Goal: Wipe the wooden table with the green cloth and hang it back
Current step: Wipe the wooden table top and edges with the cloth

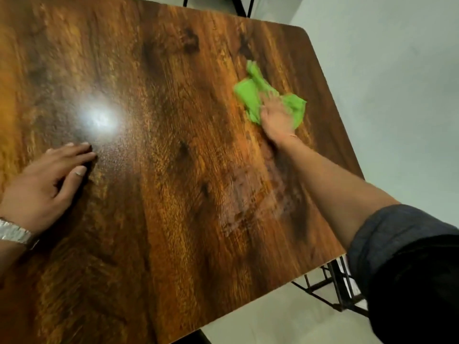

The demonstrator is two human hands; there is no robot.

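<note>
The wooden table [154,194] fills most of the view, its dark brown grain shiny under a bright glare spot. A crumpled green cloth [250,95] lies on the table near its far right corner. My right hand [277,117] presses flat on the cloth, fingers spread over it and blurred by motion. A damp, dull smear runs across the wood from the cloth back toward me under my forearm. My left hand [47,180] rests flat on the table at the left, fingers apart, holding nothing; a silver watch is on that wrist.
The table's right edge [347,150] runs diagonally with pale grey floor [397,95] beyond it. Black metal table legs and a frame [332,289] show below the near right corner. More black legs [243,6] stand past the far edge.
</note>
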